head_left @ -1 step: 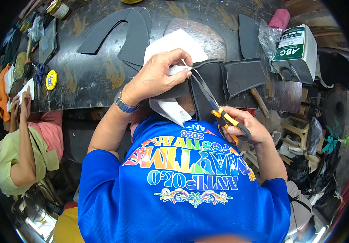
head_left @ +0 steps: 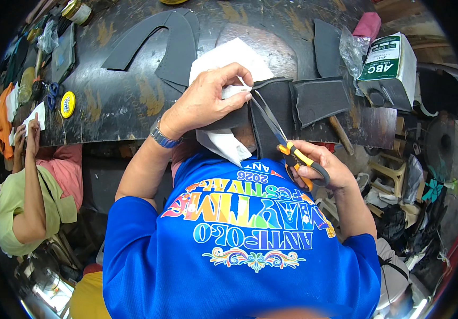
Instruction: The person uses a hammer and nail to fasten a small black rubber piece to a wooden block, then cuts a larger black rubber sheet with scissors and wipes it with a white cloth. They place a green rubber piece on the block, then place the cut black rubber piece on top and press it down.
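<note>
Two hands (head_left: 207, 101), scuffed dark table (head_left: 125, 114), fan (head_left: 444, 140)

Scuffed dark table (head_left: 122, 98); far right, dim round fan (head_left: 444, 141), perhaps.

Soft glare on the dark tabletop (head_left: 117, 90) (black, fisheye-curved picture edges)

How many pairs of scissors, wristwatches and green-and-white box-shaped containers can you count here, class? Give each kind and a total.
Scissors: 2 (yellow-and-black pair in the right hand; blue-handled pair at left)
Wristwatches: 1
Green-and-white containers: 1
Total: 4
</note>
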Action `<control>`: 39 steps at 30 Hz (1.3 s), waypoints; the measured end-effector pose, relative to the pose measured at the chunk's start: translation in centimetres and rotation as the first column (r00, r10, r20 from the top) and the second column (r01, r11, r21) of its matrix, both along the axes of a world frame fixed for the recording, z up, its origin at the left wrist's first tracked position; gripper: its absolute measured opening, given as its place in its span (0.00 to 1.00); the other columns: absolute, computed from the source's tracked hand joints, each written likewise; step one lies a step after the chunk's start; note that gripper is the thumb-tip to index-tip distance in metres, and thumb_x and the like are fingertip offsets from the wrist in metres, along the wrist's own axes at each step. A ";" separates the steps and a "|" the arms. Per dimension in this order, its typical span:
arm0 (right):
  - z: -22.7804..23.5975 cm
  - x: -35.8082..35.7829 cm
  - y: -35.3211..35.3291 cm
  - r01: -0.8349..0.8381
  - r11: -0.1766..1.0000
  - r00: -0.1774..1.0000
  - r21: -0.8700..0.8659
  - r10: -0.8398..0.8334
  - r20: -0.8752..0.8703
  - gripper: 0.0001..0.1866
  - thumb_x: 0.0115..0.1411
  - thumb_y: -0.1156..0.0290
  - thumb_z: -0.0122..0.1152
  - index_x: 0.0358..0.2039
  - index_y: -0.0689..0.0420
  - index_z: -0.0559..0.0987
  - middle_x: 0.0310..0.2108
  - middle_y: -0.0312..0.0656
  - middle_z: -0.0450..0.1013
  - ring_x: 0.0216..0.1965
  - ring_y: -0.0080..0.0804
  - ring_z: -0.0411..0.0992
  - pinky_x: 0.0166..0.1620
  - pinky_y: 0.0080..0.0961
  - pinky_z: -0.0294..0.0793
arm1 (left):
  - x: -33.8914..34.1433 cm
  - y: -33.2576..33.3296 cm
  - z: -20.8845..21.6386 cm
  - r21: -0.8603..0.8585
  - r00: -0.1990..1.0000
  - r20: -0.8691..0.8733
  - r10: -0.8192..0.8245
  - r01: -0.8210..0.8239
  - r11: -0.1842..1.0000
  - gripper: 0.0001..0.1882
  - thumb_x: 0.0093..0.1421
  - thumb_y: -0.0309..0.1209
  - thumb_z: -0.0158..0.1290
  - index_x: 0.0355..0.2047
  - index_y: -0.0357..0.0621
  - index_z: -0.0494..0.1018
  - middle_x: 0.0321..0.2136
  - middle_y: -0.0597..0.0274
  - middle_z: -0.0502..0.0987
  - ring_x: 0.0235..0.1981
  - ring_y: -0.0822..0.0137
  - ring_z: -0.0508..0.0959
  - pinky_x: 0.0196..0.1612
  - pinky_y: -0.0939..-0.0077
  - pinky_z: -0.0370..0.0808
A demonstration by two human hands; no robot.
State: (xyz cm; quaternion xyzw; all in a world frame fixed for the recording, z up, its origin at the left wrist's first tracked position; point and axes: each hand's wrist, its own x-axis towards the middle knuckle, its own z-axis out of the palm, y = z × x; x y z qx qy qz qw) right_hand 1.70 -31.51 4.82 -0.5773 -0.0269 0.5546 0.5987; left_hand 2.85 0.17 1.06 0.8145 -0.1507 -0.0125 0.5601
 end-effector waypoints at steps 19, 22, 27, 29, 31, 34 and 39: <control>0.0 -0.2 0.8 -0.011 1.000 0.999 -0.025 0.012 0.042 0.38 0.57 0.60 0.71 0.64 0.62 0.69 0.33 0.37 0.73 0.27 0.21 0.73 0.32 0.18 0.72 | -0.6 0.9 0.0 -0.183 0.988 -0.125 -0.094 0.070 0.981 0.19 0.60 0.26 0.62 0.52 0.41 0.75 0.34 0.69 0.76 0.37 0.81 0.75 0.44 0.83 0.73; 0.2 -0.3 0.7 0.035 0.998 0.999 -0.049 -0.033 0.040 0.38 0.57 0.59 0.72 0.63 0.62 0.69 0.33 0.36 0.73 0.27 0.22 0.73 0.32 0.18 0.73 | -0.9 1.0 0.1 -0.179 0.986 -0.135 -0.100 0.075 0.981 0.19 0.60 0.27 0.62 0.52 0.41 0.75 0.32 0.70 0.77 0.36 0.81 0.75 0.43 0.84 0.73; 0.1 -0.6 0.8 -0.003 1.000 0.997 -0.016 0.005 0.079 0.38 0.57 0.60 0.73 0.63 0.62 0.69 0.35 0.37 0.73 0.29 0.21 0.73 0.32 0.18 0.73 | -1.0 1.0 -0.2 -0.195 0.985 -0.128 -0.117 0.090 0.977 0.20 0.60 0.28 0.63 0.53 0.42 0.76 0.32 0.70 0.77 0.35 0.81 0.75 0.42 0.84 0.73; 0.0 -0.8 1.1 -0.012 1.000 0.993 -0.012 0.013 0.115 0.38 0.56 0.60 0.73 0.64 0.62 0.69 0.37 0.37 0.74 0.30 0.21 0.73 0.32 0.18 0.73 | -0.9 1.0 -0.3 -0.205 0.986 -0.113 -0.126 0.101 0.973 0.20 0.60 0.28 0.64 0.53 0.42 0.76 0.32 0.70 0.77 0.35 0.81 0.75 0.42 0.84 0.72; -0.2 -0.9 1.4 -0.001 0.999 0.988 -0.036 0.006 0.154 0.38 0.56 0.61 0.73 0.64 0.62 0.69 0.38 0.37 0.74 0.30 0.20 0.73 0.32 0.18 0.73 | -0.8 1.1 -0.4 -0.181 0.984 -0.114 -0.136 0.114 0.977 0.20 0.60 0.28 0.63 0.53 0.42 0.76 0.31 0.70 0.77 0.34 0.81 0.75 0.41 0.84 0.72; -0.2 -0.9 1.7 -0.005 0.999 0.981 -0.048 0.014 0.192 0.38 0.56 0.62 0.73 0.64 0.61 0.69 0.38 0.36 0.74 0.30 0.21 0.72 0.33 0.18 0.72 | -0.9 1.6 -0.2 -0.169 0.980 -0.136 -0.148 0.124 0.978 0.21 0.60 0.28 0.63 0.54 0.42 0.76 0.31 0.71 0.76 0.34 0.81 0.74 0.41 0.85 0.72; 0.1 -0.8 1.6 0.005 0.999 0.993 0.054 -0.012 0.115 0.37 0.55 0.65 0.73 0.63 0.61 0.69 0.36 0.36 0.74 0.30 0.21 0.72 0.33 0.17 0.72 | -0.9 2.4 -0.2 -0.248 0.970 -0.185 -0.160 0.112 0.962 0.21 0.60 0.30 0.64 0.53 0.43 0.76 0.31 0.73 0.76 0.34 0.82 0.73 0.41 0.84 0.71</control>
